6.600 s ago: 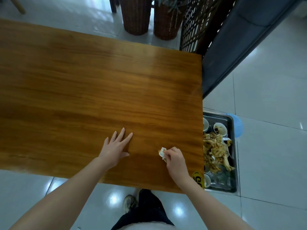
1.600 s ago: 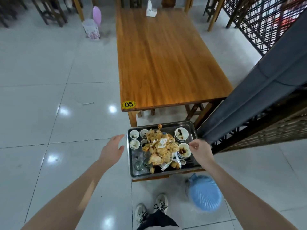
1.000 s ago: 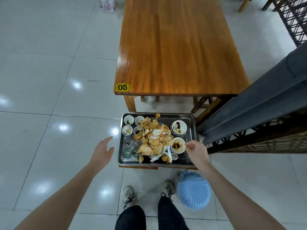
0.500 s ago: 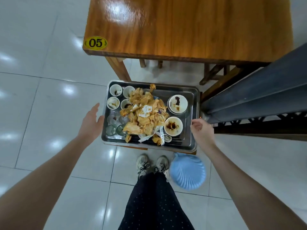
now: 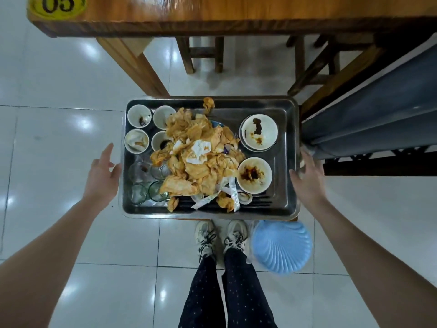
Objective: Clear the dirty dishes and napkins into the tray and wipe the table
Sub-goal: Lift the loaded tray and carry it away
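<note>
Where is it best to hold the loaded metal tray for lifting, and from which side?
Probably by the rim of the tray at its two short ends, one hand coming in from each side. The napkin heap sits mid-tray, so a two-ended hold should keep it level. The left hand and right hand flank those ends.

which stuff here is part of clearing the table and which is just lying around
Job: tray, stained napkins, bowls, cups, glasses, table, left hand and right hand beside the tray.
Lying about: blue shell-shaped object, stools, grey partition.
</note>
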Available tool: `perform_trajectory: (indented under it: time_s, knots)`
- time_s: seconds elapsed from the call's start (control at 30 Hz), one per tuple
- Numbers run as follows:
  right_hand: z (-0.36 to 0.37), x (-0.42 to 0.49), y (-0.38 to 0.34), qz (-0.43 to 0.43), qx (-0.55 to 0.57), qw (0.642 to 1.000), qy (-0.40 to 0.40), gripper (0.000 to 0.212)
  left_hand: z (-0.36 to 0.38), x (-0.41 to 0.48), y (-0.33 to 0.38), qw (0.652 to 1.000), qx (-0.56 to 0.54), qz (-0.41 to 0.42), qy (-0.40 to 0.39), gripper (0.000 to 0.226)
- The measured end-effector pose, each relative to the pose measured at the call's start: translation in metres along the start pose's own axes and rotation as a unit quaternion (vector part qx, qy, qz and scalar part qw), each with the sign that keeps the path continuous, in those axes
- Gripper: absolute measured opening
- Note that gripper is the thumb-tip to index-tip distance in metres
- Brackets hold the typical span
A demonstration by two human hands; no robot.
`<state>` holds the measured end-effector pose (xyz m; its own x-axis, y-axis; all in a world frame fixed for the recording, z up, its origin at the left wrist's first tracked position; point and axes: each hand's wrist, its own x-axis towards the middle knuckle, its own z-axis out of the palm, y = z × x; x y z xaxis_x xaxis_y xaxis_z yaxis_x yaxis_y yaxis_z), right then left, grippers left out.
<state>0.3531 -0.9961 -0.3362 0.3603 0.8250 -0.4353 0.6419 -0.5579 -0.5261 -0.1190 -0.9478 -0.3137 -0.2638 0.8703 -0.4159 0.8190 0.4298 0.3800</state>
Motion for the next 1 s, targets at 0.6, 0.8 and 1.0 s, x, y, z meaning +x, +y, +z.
perform_trajectory:
  time_s: [0.6,0.8,1.0]
  knots:
    - [0.030,0.029,0.022,-0.047,0.047,0.997,0.035,0.080,0.045,0.033,-0.027,0.997,-0.065,0.037,0.000,0.080]
    - [0.034,0.029,0.025,-0.081,0.080,0.991,0.074,0.068,0.054,0.038,-0.029,0.993,-0.096,0.066,0.032,0.083]
    - [0.037,0.034,0.032,-0.080,0.109,0.987,0.082,0.063,0.065,0.039,-0.028,0.979,-0.182,0.057,0.076,0.072]
